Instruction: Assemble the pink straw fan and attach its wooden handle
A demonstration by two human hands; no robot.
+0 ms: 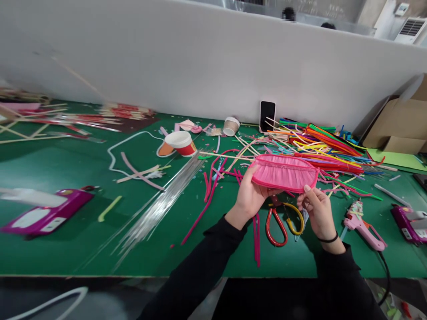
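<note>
A pink oval piece of gathered sheer material [283, 173], edged with darker pink fuzzy wire, is held up above the table. My left hand [248, 191] grips its left end, thumb on the front and the other fingers behind it. At the lower right edge, my right hand [316, 206] pinches the rim between thumb and fingers. Beneath the hands lie scissors [276, 229] with one red and one yellow handle loop. Pink pipe cleaners [256, 242] lie close to my left hand. To the right of my right hand rests a pink glue gun [362, 224].
Colourful pipe cleaners [323, 142] are heaped behind the hands, near a propped phone [267, 116]. Thin clear sticks [163, 200] spread across the green table [140, 258]. A paper cup [183, 143] stands left of centre. Purple devices [50, 211] [408, 222] sit at either side.
</note>
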